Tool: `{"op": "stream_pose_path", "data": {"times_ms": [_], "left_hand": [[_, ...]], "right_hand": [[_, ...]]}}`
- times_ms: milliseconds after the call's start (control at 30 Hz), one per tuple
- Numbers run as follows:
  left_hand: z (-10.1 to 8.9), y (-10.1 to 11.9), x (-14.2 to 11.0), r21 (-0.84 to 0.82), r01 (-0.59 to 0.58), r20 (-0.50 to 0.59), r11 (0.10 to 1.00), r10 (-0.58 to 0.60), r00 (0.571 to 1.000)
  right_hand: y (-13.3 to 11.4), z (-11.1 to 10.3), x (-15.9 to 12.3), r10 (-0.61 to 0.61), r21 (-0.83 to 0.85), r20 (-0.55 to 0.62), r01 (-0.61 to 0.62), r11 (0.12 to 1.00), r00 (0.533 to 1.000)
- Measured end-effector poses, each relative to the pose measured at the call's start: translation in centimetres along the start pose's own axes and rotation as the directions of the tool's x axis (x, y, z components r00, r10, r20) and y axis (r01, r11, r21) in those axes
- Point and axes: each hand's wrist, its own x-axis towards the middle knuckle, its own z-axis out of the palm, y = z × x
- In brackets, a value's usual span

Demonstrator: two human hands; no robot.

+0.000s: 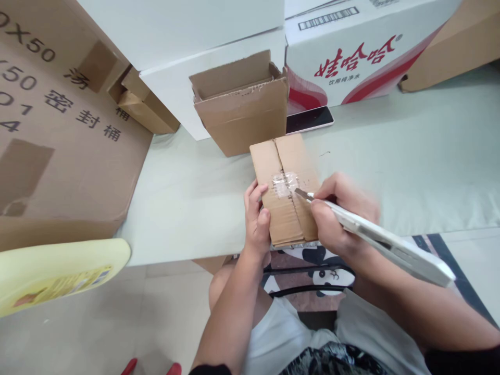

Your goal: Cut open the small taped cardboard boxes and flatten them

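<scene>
A small brown cardboard box rests near the front edge of the pale table, its top seam facing up with a patch of clear tape across it. My left hand grips the box's left side, thumb and fingers against the edge. In my right hand, slightly blurred, is a white utility knife with its blade extended. The blade tip lies at the tape's right side by the seam; whether it touches I cannot tell. Right behind stands an opened cardboard box with its flaps up.
A phone lies on the table behind the box. White cartons line the back. A large brown carton and a yellow bottle are at left. A panda-print bag is below the table edge.
</scene>
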Motion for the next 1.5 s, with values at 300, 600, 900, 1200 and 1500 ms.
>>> {"op": "stream_pose_path", "data": {"times_ms": [300, 600, 900, 1200, 1500], "left_hand": [[0.1, -0.2, 0.1, -0.014, -0.035, -0.007, 0.999, 0.035, 0.999], [0.1, -0.4, 0.1, -0.016, -0.026, 0.017, 1.000, 0.027, 1.000], [0.1, -0.8, 0.0, -0.048, -0.041, 0.002, 0.998, 0.041, 0.999], [-0.2, -1.2, 0.0, -0.011, -0.070, 0.016, 0.997, 0.070, 0.997], [-0.3, -1.5, 0.2, -0.015, -0.106, 0.008, 0.994, 0.106, 0.994]], "right_hand": [[1.3, -0.6, -0.1, 0.096, 0.243, -0.152, -0.057, 0.968, 0.984], [3.8, -1.2, 1.7, 0.064, 0.293, -0.328, 0.037, 0.955, 0.943], [2.8, -1.4, 0.7, 0.067, 0.446, -0.003, -0.059, 0.893, 0.998], [7.8, 1.7, 2.1, 0.356, 0.504, -0.275, -0.181, 0.844, 0.893], [11.1, 3.2, 0.7, 0.509, 0.586, -0.078, -0.374, 0.719, 0.857]]}}
